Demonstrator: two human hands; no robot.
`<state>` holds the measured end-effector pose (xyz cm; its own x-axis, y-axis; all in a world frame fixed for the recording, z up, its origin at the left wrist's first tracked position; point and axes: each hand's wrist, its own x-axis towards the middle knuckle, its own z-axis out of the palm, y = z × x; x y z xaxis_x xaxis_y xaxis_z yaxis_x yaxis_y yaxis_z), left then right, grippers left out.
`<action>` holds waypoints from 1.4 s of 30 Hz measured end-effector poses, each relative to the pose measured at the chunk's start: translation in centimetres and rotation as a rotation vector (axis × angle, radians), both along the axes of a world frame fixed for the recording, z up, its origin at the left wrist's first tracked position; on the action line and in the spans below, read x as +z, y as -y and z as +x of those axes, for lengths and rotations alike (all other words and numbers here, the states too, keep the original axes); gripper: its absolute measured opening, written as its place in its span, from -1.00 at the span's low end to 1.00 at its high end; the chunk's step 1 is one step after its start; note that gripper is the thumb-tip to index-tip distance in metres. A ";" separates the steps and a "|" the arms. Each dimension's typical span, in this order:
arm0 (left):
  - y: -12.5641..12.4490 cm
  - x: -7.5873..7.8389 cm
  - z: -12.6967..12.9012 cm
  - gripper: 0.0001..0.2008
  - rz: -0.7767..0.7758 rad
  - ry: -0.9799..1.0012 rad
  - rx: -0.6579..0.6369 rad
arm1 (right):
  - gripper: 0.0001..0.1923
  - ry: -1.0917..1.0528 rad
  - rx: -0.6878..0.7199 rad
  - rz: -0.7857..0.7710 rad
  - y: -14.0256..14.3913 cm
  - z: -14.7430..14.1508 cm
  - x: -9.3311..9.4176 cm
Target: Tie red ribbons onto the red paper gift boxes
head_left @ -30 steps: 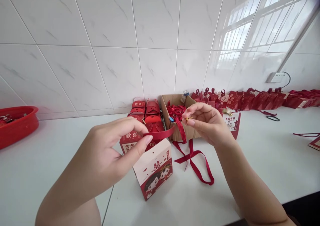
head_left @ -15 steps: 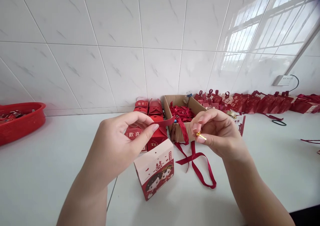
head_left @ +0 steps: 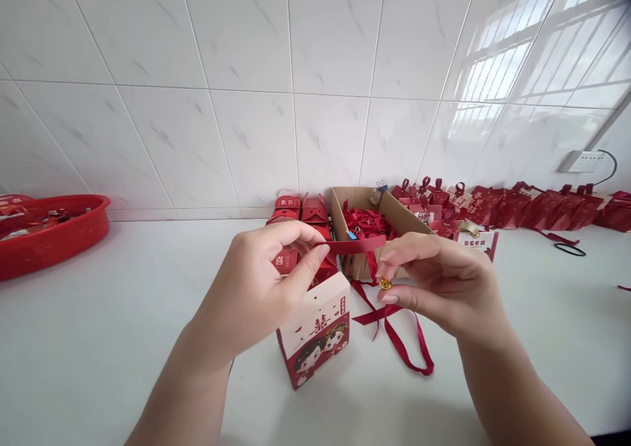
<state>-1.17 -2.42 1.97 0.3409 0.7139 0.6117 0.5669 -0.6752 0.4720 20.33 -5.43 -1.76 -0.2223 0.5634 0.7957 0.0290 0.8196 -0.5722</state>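
Observation:
My left hand (head_left: 280,288) pinches one end of a flat red strap (head_left: 357,244) between thumb and fingers. The strap stretches toward my right hand (head_left: 438,278), with its far end near those fingers. A small gold fastener (head_left: 385,284) with a round head sits between the right thumb and fingertips. Below the hands a candy box (head_left: 320,341) stands upright on the table, pale on top, with two cartoon figures on a red lower part. Part of its upper left is hidden by my left hand.
Behind stand red boxes (head_left: 315,209) and a cardboard carton (head_left: 409,213) of red ribbons. A loose ribbon loop (head_left: 409,354) lies to its front. Several finished-looking red boxes (head_left: 513,206) line the wall at right. A red basin (head_left: 64,236) is at left.
The view has shifted left. The red strap now stretches straighter toward my right hand. The gold fastener has turned, showing its round head instead of its thin prong.

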 end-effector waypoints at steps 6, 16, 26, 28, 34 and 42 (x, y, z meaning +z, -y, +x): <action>0.3 0.2 0.6 -0.90 -0.042 0.000 -0.076 | -0.59 0.057 -0.062 0.056 0.2 -0.1 -0.2; 0.3 0.1 0.6 -0.94 -0.047 -0.019 -0.132 | -0.58 0.128 -0.163 0.147 0.7 -0.5 0.0; 0.2 -0.3 0.8 -0.90 -0.137 -0.035 -0.155 | -0.65 0.175 -0.227 0.171 0.7 -0.5 0.0; 0.2 -0.3 0.8 -0.90 -0.147 -0.031 -0.171 | -0.67 0.190 -0.225 0.159 0.7 -0.5 0.1; 0.2 -0.3 0.8 -0.90 -0.144 -0.051 -0.180 | -0.72 0.217 -0.225 0.173 0.9 -0.7 0.5; 0.2 -0.2 0.8 -0.84 -0.142 -0.030 -0.149 | -0.71 0.225 -0.298 0.229 0.1 -0.5 0.6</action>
<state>-0.33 -2.60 1.80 0.4653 0.7325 0.4970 0.4809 -0.6805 0.5529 19.82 -5.55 -1.19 -0.2586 0.4439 0.8579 0.3861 0.8616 -0.3294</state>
